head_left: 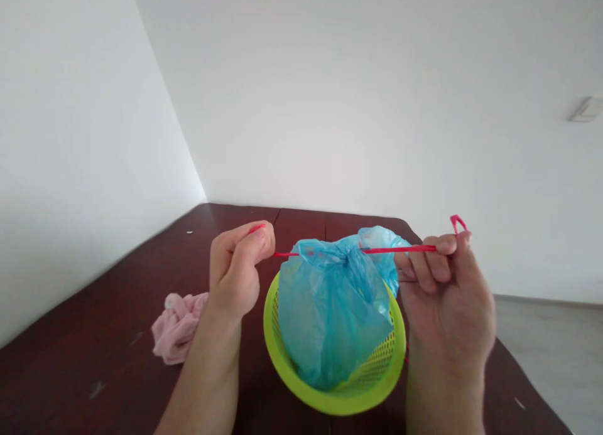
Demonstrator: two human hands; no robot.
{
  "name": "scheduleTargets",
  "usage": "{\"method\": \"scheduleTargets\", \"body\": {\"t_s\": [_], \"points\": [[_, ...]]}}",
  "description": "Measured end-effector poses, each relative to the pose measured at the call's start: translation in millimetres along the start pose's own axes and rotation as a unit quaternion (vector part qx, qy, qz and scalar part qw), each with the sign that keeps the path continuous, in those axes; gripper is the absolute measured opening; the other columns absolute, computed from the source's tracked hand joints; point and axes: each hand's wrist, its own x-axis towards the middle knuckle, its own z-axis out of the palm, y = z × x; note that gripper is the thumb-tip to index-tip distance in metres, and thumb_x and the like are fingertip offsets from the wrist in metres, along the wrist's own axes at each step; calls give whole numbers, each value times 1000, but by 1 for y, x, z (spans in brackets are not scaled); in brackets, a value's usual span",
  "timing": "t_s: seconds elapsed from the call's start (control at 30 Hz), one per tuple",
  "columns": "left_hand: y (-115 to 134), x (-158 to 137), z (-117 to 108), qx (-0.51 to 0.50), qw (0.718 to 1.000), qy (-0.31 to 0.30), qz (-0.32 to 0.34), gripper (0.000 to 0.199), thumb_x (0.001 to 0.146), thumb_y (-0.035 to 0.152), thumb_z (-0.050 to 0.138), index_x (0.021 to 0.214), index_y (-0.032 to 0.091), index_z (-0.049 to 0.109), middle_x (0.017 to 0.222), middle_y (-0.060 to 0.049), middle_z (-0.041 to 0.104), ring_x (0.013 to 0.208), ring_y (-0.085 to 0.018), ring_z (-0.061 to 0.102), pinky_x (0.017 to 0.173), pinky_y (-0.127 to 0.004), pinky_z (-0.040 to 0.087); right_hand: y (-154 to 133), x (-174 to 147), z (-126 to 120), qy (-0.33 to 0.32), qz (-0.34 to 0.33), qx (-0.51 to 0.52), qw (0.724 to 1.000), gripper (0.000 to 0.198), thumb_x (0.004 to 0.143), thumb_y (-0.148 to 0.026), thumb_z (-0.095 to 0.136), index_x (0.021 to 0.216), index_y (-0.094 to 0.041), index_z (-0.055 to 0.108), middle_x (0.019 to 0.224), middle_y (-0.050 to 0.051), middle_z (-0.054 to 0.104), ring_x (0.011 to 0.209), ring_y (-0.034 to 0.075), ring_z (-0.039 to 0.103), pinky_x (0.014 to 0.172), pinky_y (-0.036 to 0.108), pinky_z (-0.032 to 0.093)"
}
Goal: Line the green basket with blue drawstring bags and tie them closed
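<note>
A blue translucent plastic bag (pixel 330 322) sits in a yellow-green perforated basket (pixel 339 405), its mouth gathered at the top. A red drawstring (pixel 398 250) runs out of the gathered mouth to both sides and is pulled taut. My left hand (pixel 240 265) is closed around the string's left end, left of the bag. On the right, my right hand (pixel 445 290) pinches the other end, with a small red loop sticking up above the thumb and finger. What lies inside the bag cannot be made out.
A crumpled pink cloth (pixel 176 328) lies on the dark reddish-brown table (pixel 117 309), beside my left forearm. White walls stand behind and to the left. The table's right edge drops to a pale floor (pixel 541 347).
</note>
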Motion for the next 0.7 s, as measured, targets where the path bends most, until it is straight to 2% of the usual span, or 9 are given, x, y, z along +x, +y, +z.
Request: {"method": "scheduleTargets", "body": {"t_s": [0.07, 0.17, 0.3, 0.37, 0.43, 0.47, 0.53, 0.6, 0.7], "points": [[5, -3, -5, 87, 995, -38, -42, 52, 120, 35, 60, 72, 23, 45, 66, 1, 40, 62, -17, 37, 61, -36, 27, 2, -1, 0, -7, -5, -38, 999, 44, 119, -57, 74, 87, -26, 67, 65, -7, 42, 50, 11, 33, 54, 29, 37], [11, -3, -13, 209, 955, -186, -100, 32, 118, 46, 68, 95, 25, 71, 76, 1, 66, 67, -19, 57, 63, -32, 36, 3, -5, 0, -57, -33, -204, 977, 41, 121, -56, 70, 94, -25, 77, 77, 0, 68, 56, 12, 54, 55, 31, 42], [11, -2, -13, 297, 842, -438, -110, 21, 108, 49, 85, 104, 29, 81, 92, 0, 84, 76, -24, 76, 70, -31, 45, 7, -16, -3, -165, 7, -470, 867, 47, 114, -67, 76, 130, -24, 82, 106, 8, 86, 73, 20, 72, 67, 36, 56], [11, -3, -7, 299, 824, -472, -93, 15, 111, 44, 81, 107, 29, 82, 104, -1, 89, 88, -26, 82, 76, -32, 51, 12, -23, -3, -251, 40, -535, 806, 73, 102, -70, 88, 157, -24, 74, 125, 14, 88, 90, 28, 81, 82, 44, 64], [12, -4, 0, 283, 850, -438, -78, 8, 113, 32, 76, 117, 29, 82, 117, -2, 90, 100, -27, 85, 84, -33, 56, 17, -27, -2, -347, 64, -550, 757, 87, 94, -66, 97, 166, -24, 70, 134, 17, 87, 110, 37, 84, 98, 53, 67], [13, -5, 3, 270, 866, -415, -69, 13, 112, 26, 75, 122, 29, 81, 122, -2, 90, 105, -26, 85, 88, -34, 58, 19, -28, -1, -386, 76, -542, 742, 80, 95, -61, 96, 163, -25, 72, 131, 16, 87, 114, 39, 84, 102, 54, 67], [16, -6, 8, 233, 890, -391, -38, 25, 109, 19, 75, 131, 29, 78, 129, -2, 89, 111, -25, 85, 96, -34, 61, 25, -25, 2, -423, 90, -490, 757, 51, 103, -48, 88, 149, -28, 80, 118, 11, 89, 109, 36, 84, 102, 52, 68], [18, -6, 10, 196, 912, -360, 3, 33, 111, 21, 76, 143, 30, 74, 139, -3, 86, 122, -25, 83, 106, -35, 62, 32, -19, 3, -379, 73, -405, 829, 27, 107, -39, 81, 132, -29, 85, 112, 6, 89, 101, 30, 83, 98, 46, 70], [20, -6, 4, 171, 960, -216, 52, 43, 115, 26, 78, 156, 29, 68, 152, -7, 80, 136, -25, 79, 120, -38, 60, 41, -9, -1, -136, 29, -284, 949, 30, 99, -44, 92, 121, -25, 85, 114, 5, 89, 106, 29, 83, 98, 44, 72]]}}
